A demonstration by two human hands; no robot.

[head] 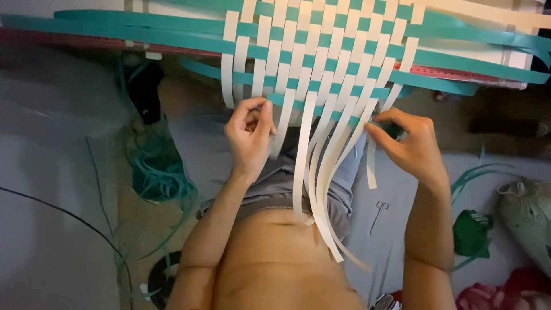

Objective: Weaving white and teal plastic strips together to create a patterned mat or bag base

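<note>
Grey floor covering is spreading under a person who is weaving a teal-and-white strip mat [321, 51] over their lap.

At the mat's near edge, the left hand [249, 135] is pinching a teal strip [275, 99] between thumb and curled fingers, while the right hand [410, 146] is gripping another teal strip [381, 125] at its fingertips. Loose white strips [315, 172] are hanging down between both hands. Small scissors [377, 215] are lying beside the right forearm, and a heap of teal strips [158, 172] is lying near the left elbow.
</note>
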